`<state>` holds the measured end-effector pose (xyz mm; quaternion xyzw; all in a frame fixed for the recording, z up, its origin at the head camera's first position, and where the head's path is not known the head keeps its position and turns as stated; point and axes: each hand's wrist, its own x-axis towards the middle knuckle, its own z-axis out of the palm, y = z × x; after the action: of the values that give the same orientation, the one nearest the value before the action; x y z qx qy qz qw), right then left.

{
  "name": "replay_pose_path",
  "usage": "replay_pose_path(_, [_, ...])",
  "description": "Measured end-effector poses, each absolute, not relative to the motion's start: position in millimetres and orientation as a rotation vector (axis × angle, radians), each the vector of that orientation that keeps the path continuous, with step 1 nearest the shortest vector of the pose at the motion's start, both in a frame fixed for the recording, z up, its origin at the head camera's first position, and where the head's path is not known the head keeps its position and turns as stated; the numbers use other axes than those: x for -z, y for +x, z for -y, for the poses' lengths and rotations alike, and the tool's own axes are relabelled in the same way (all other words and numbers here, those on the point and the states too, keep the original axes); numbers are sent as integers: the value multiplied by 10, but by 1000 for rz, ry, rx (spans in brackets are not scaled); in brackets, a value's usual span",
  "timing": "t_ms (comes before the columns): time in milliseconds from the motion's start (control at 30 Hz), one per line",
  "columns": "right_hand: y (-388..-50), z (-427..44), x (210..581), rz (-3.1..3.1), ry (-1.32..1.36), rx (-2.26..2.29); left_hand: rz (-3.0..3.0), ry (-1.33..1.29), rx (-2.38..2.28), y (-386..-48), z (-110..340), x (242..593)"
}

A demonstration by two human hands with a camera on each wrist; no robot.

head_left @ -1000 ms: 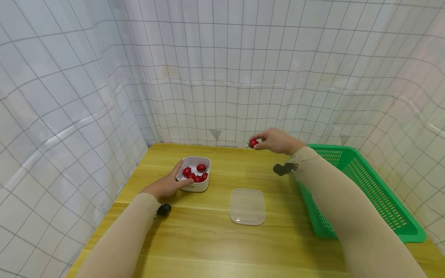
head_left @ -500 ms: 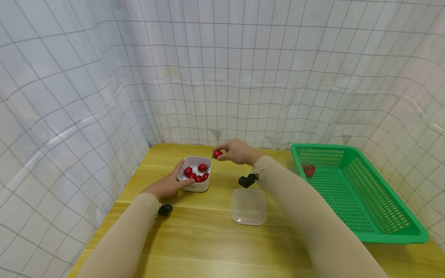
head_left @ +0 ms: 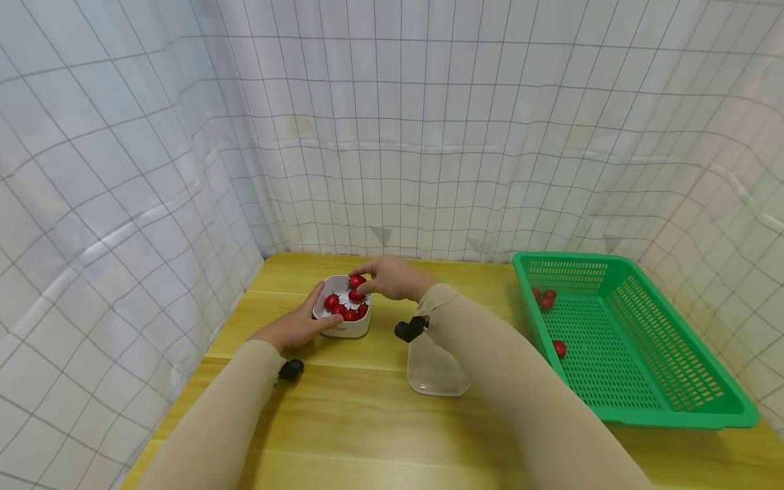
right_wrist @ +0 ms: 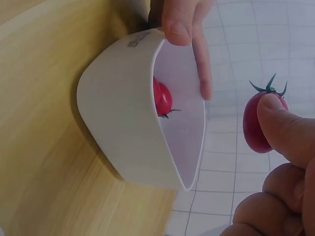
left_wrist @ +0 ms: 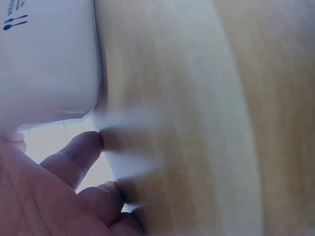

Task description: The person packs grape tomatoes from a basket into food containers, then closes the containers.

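My right hand (head_left: 398, 278) pinches a red cherry tomato (right_wrist: 256, 123) with a green stem between thumb and fingers. In the head view that cherry tomato is over the back right of a white plastic box (head_left: 347, 329). Several other cherry tomatoes (head_left: 331, 301) lie inside. My left hand (head_left: 295, 328) grips the box from the left, its thumb over the near rim and a finger along the far side. The left wrist view shows the box's outer wall (left_wrist: 44, 69) and some curled fingers.
A translucent lid (head_left: 433, 371) lies on the wooden table (head_left: 343, 422), partly hidden by my right forearm. To the right stands a green basket (head_left: 618, 354) with a few red tomatoes (head_left: 547, 300) along its left side. A white grid-patterned curtain (head_left: 429, 150) surrounds the table.
My right hand has carried the cherry tomato leftward from near the basket to above the white box, uncovering the basket's inside. My left hand has stayed at the box.
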<state>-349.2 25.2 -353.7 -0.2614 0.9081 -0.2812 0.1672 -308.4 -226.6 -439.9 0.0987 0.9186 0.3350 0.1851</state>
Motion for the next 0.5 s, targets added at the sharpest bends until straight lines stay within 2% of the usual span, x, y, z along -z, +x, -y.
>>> replay_pose_path(500, [-3474, -148, 3587, -2585, -825, 780, -2603, 299, -913, -3104, 2283, 4410])
